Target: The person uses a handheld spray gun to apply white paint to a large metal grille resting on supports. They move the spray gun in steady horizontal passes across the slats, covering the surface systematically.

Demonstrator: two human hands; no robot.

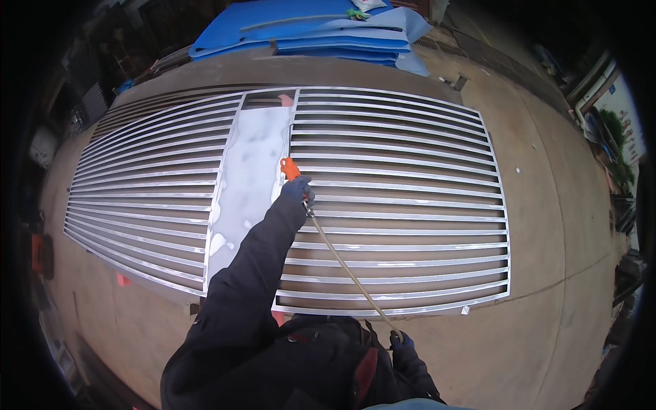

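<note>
Reaching forward over a large silver metal grille (396,199), my dark-gloved left hand (301,189) is closed round an orange hand tool (290,168). The tool's exact kind is hard to make out; a metal fitting joins it to a tan hose (347,268). Its orange end is at the right edge of the grille's smooth grey-white centre panel (253,154), which has blotchy pale patches. Whether it touches the panel cannot be told. Low and close to my body on the right, my gloved right hand (404,343) grips the hose, which runs slanting between both hands.
Slatted sections flank the panel, and reddish supports (123,279) show beneath the grille. Beyond its far edge lies a stack of blue sheets (301,34) with a green item (357,14) on top. Brown floor (547,273) surrounds the grille; clutter and plants (618,147) line the right side.
</note>
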